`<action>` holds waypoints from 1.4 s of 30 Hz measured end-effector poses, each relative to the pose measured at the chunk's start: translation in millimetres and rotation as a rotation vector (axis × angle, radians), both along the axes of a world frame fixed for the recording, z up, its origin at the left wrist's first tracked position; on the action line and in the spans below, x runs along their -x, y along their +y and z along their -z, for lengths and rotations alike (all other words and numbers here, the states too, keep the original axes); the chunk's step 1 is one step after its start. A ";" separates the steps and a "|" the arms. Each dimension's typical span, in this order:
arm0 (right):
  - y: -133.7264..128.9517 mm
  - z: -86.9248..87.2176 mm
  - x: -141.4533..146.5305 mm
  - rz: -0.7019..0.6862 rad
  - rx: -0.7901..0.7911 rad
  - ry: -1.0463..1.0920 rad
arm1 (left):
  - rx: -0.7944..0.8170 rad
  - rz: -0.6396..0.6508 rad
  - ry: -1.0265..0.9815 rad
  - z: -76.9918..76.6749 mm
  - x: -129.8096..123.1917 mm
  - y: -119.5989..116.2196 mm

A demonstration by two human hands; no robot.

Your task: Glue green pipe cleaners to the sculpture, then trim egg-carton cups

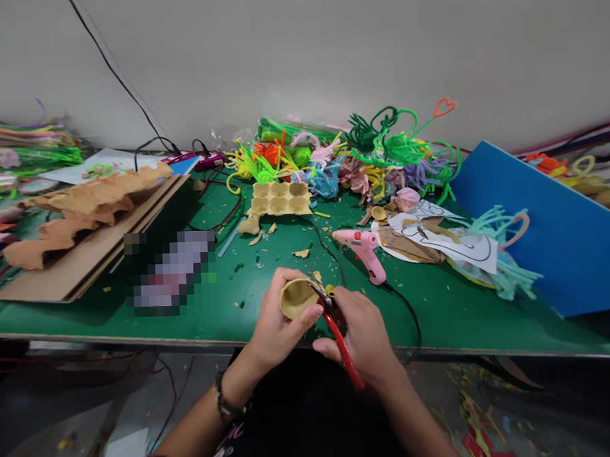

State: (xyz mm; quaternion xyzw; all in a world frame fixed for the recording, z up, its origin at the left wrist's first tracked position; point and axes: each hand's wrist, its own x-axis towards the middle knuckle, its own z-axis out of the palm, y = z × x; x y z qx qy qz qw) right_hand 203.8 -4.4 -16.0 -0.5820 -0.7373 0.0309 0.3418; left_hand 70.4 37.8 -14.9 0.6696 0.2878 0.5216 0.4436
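A small yellowish egg carton cup (296, 299) is held in my left hand (278, 323), its hollow side facing me, with the thumb over its near edge. My right hand (363, 330) grips red-handled scissors (342, 344). Their blades meet the cup's right rim, where small yellow bits show beside them. Some of the right fingers are hidden behind the handles. Beyond my hands lies a pink glue gun (363, 246), its cord running down to the right. Farther back sits an egg carton piece (280, 199) with several cups, and torn scraps (300, 254) lie in front of it.
Bundles of coloured pipe cleaners (327, 161) pile along the wall. On the left, torn orange carton strips (94, 202) rest on stacked cardboard (86, 256). A blue board (540, 233) leans at the right beside paper cut-outs (445, 237). Scraps dot the green table (248, 317).
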 end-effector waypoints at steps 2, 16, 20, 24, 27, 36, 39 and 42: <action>-1.0 -1.0 -0.8 -0.018 -0.001 0.010 | 0.026 0.012 0.017 -0.5 0.4 -1.0; -6.2 -1.9 1.0 -0.034 -0.048 0.084 | 0.049 0.052 0.065 -4.8 4.3 -8.7; -7.0 -4.2 4.1 -0.053 0.006 0.016 | 0.014 -0.001 0.015 -3.8 4.3 -9.8; -6.6 -4.0 6.1 -0.056 -0.038 -0.046 | -0.008 -0.025 -0.006 -2.9 3.8 -10.6; -5.7 -2.3 4.9 -0.059 -0.035 -0.040 | 0.006 0.021 0.030 -1.4 2.4 -10.5; -2.1 -1.6 2.0 -0.024 0.012 -0.031 | 0.029 -0.005 0.055 1.3 -0.2 -4.7; 0.1 -1.5 2.4 -0.011 -0.028 -0.053 | 0.024 -0.039 0.004 2.0 0.1 -2.2; 2.9 0.1 1.8 0.012 -0.063 -0.089 | 0.030 -0.069 -0.039 1.8 -0.4 -0.1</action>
